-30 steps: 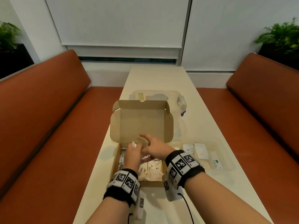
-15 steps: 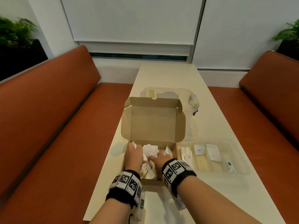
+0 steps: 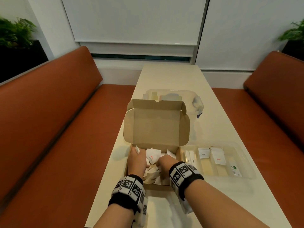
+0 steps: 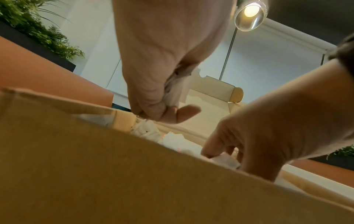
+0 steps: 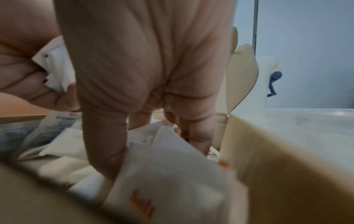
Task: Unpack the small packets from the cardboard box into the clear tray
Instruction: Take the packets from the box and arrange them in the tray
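On the cream table [image 3: 172, 76], the cardboard box [image 3: 156, 127] stood open, its lid upright, with the clear tray [image 3: 246, 162] just beside it on the right. Both hands were down inside the box among a loose pile of small white packets [image 3: 153, 156]. The left hand [image 3: 137, 162] had its fingers curled tight around a clutch of white packets [image 4: 175, 91], thumb sticking out. The right hand [image 3: 166, 162] reached into the pile with fingers bent downward, their tips touching packets; whether it gripped one could not be told. A packet with orange lettering [image 5: 172, 181] lay against its thumb. Several sorted packets, including a pepper sachet [image 3: 203, 153], lay in the tray's compartments. Behind the box sat a clear lidded container [image 3: 194, 96].
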Motion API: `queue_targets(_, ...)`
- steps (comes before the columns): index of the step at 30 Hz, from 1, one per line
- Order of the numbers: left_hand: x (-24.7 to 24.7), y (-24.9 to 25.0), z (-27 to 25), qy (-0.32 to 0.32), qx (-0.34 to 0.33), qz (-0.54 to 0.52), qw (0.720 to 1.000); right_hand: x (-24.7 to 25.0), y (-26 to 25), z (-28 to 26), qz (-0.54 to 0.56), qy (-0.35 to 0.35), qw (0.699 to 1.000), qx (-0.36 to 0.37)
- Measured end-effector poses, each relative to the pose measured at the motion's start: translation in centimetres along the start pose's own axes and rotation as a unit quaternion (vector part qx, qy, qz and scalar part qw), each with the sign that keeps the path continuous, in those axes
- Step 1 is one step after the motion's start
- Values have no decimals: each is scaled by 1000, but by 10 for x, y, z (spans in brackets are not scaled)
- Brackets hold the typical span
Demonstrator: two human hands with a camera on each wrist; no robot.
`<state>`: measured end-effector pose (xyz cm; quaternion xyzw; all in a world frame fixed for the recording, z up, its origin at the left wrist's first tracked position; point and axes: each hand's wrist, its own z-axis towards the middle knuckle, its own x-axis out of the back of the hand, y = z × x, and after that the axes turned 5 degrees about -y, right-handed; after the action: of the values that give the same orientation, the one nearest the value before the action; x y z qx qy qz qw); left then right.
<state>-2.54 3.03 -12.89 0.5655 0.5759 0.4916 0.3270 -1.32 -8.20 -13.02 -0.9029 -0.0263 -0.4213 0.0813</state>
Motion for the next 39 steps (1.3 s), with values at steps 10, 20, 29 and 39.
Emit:
queue_targets(10,-5,5,-5,31,-20,-2,999,26,20,-12,227,165,960,3)
queue_targets(20,-19,3,3,15,22,-30,999,47,25,-29,486,141,860,66)
queue_targets(29,-22,13,-2,-96,68,-273,955,48,22,-36,551,131,814,128)
queue_targets(39,-21,9,3,-166,42,-322,931,37,17,-33,575,155,795,117)
